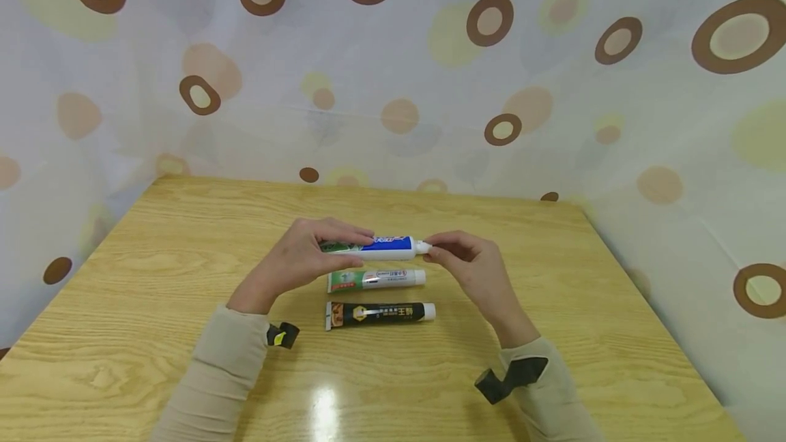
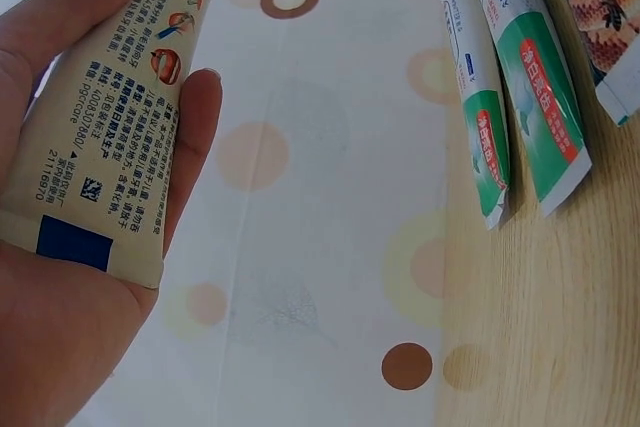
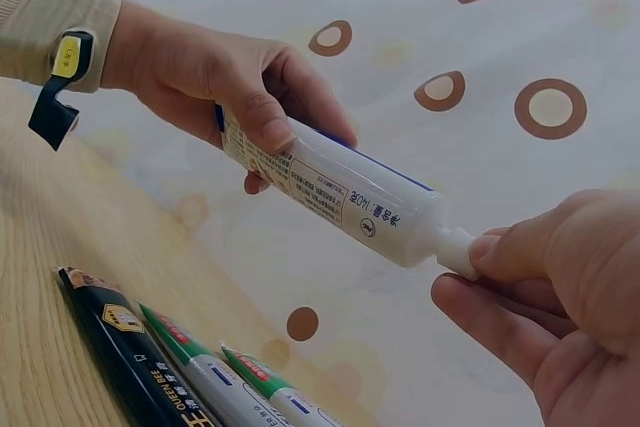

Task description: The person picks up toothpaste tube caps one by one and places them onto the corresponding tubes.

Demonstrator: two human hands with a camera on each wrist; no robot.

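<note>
A blue and white toothpaste tube (image 1: 389,248) is held level above the table. My left hand (image 1: 295,256) grips its left end; in the left wrist view the cream-coloured back (image 2: 110,117) with fine print shows. At the other end my right hand (image 1: 475,271) pinches the small white cap (image 3: 457,252) between thumb and fingers. The cap sits at the tube's mouth; whether it is loose I cannot tell. On the table in front lie a green and white toothpaste tube (image 1: 376,280) and a black toothpaste tube (image 1: 381,313), caps to the right.
Both wrist views show a second green and white tube (image 2: 480,107) beside the first; the head view does not show it clearly. The wood-grain table (image 1: 153,278) ends at a patterned white sheet (image 1: 368,149) behind and at the sides.
</note>
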